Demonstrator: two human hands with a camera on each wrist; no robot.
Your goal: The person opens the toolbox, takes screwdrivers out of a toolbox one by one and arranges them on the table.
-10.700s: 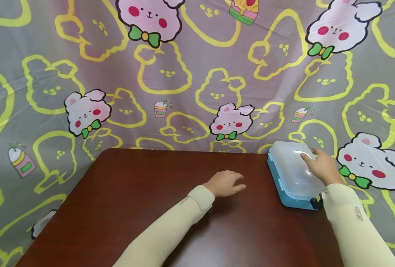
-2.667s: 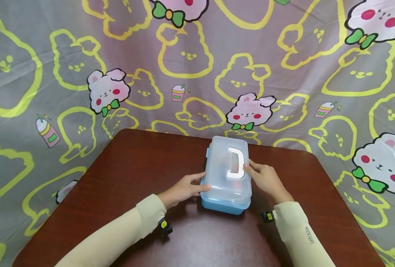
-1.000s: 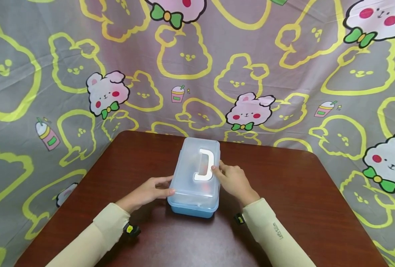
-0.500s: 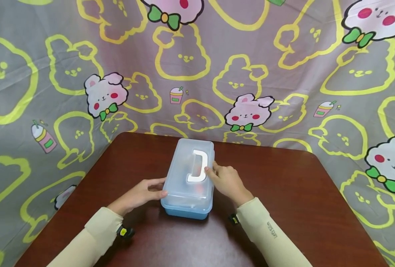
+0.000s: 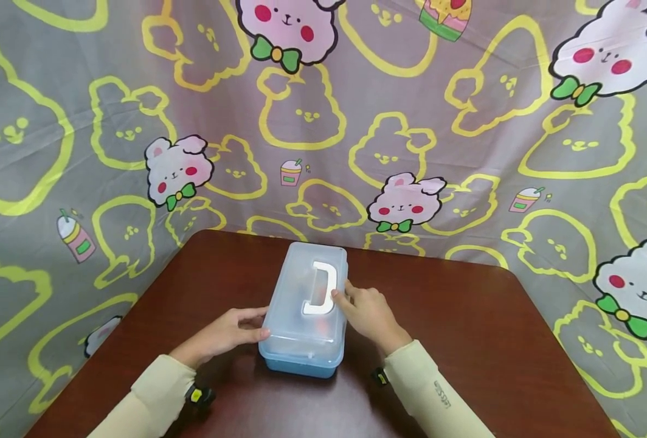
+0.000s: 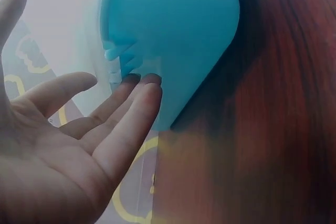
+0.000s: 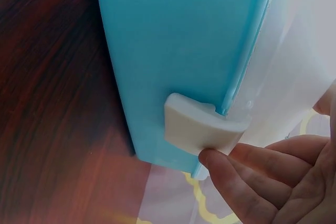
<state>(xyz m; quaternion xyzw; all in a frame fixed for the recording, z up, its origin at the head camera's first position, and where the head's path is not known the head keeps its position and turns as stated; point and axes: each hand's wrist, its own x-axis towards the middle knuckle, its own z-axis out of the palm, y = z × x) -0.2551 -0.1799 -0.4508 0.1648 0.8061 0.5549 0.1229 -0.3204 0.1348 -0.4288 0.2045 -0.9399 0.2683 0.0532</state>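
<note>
The blue box (image 5: 296, 307) sits on the table (image 5: 438, 304), its cloudy lid (image 5: 301, 258) down; it stood by the table's right edge about ten seconds ago and now sits well left of there. Its long axis runs away from the person, far end leaning slightly right. A white handle (image 5: 331, 281) lies flat on top. At the box's right side, the right hand (image 5: 370, 313), loosely extended, touches the white latch (image 7: 197, 127) with a fingertip. At its left side, the left hand (image 5: 222, 334) spreads straight fingers against it, unclenched. Behind the box hangs a patterned curtain (image 5: 331, 149).
</note>
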